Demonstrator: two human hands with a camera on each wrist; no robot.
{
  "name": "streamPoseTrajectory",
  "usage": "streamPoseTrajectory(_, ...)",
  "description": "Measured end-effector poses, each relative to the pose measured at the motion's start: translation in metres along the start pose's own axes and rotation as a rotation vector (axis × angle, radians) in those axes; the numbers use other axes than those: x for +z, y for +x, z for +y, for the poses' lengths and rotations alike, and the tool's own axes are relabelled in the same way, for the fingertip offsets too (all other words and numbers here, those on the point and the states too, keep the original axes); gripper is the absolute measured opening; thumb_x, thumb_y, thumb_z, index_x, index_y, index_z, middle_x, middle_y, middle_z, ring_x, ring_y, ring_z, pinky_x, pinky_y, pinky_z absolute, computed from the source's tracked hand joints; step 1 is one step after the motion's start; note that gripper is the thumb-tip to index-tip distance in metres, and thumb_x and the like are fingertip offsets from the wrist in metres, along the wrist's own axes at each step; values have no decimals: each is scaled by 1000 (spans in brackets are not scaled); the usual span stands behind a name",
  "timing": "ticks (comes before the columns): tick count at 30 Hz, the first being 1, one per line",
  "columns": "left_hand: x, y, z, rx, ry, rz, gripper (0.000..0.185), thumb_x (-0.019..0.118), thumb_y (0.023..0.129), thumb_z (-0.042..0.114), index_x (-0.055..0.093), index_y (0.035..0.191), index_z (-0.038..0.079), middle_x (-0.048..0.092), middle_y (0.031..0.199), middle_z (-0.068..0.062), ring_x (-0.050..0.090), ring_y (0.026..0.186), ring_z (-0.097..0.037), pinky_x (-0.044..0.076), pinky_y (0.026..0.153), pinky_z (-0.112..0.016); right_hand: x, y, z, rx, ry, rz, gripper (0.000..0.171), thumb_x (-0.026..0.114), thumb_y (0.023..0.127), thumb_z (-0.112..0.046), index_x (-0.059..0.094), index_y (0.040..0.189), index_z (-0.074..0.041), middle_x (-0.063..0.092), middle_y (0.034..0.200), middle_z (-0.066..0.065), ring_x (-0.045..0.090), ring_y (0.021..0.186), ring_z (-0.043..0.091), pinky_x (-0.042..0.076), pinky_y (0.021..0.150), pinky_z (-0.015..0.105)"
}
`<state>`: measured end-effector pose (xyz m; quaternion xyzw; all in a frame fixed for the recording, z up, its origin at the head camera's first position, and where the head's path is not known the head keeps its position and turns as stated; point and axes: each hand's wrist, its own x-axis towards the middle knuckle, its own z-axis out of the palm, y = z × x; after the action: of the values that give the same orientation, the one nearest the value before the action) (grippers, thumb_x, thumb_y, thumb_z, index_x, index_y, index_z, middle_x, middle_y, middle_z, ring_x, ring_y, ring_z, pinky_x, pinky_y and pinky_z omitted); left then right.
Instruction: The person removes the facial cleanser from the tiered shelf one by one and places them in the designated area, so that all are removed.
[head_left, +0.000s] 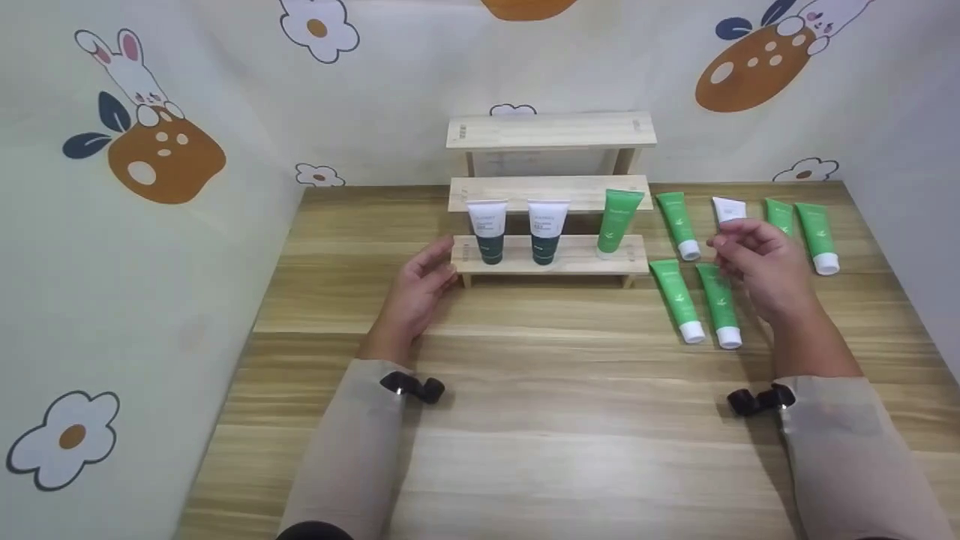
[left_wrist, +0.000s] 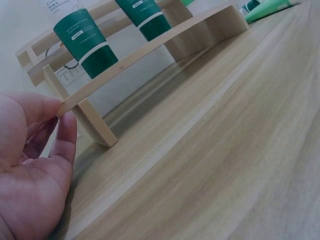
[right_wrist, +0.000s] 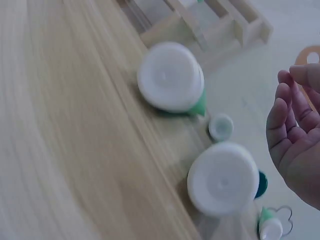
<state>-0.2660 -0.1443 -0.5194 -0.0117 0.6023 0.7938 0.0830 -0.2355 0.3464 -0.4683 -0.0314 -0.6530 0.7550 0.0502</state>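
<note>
A three-tier wooden shelf (head_left: 551,259) stands at the back of the table. On its lowest step stand two white and dark green tubes (head_left: 489,229) (head_left: 546,229) and one green tube (head_left: 619,219). My left hand (head_left: 439,262) lies at the step's left end. Its thumb and forefinger tips (left_wrist: 67,130) touch the board's corner (left_wrist: 75,100). My right hand (head_left: 739,240) hovers over the green tubes (head_left: 718,304) lying right of the shelf. Its fingers (right_wrist: 292,110) are loosely curled with nothing in them. A white tube (head_left: 729,210) lies just behind it.
Several green tubes with white caps (head_left: 679,300) (head_left: 816,236) lie flat on the wooden table (head_left: 525,420) to the right. Two of their caps (right_wrist: 170,75) (right_wrist: 222,177) show blurred in the right wrist view. Cartoon-print walls (head_left: 150,225) close in three sides.
</note>
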Motion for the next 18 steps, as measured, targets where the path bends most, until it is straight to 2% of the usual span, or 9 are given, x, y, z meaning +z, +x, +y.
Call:
streamPoseTrajectory(4, -1, 1, 0, -1, -4, -1, 49, 59, 93, -2, 53, 141, 10, 47, 151, -1, 51, 129, -18, 53, 97, -27, 17, -1, -6, -54, -3, -47, 32, 74, 86, -4, 62, 115, 4, 69, 90, 5, 66, 73, 18, 58, 60, 23)
streamPoseTrajectory(9, -1, 1, 0, -3, 1, 1, 50, 59, 93, -2, 54, 141, 12, 46, 152, 0, 51, 131, -19, 52, 100, -29, 35, 0, -12, -75, -15, -88, 36, 74, 86, -6, 60, 117, 5, 68, 93, 6, 69, 78, 18, 60, 64, 25)
streamPoseTrajectory(18, -1, -1, 0, -2, 0, 1, 49, 58, 93, -3, 54, 140, 10, 46, 151, -2, 52, 128, -19, 52, 102, -30, 65, 5, -20, -133, 28, -142, 29, 72, 87, -4, 62, 114, 3, 70, 94, 9, 68, 81, 20, 59, 64, 25)
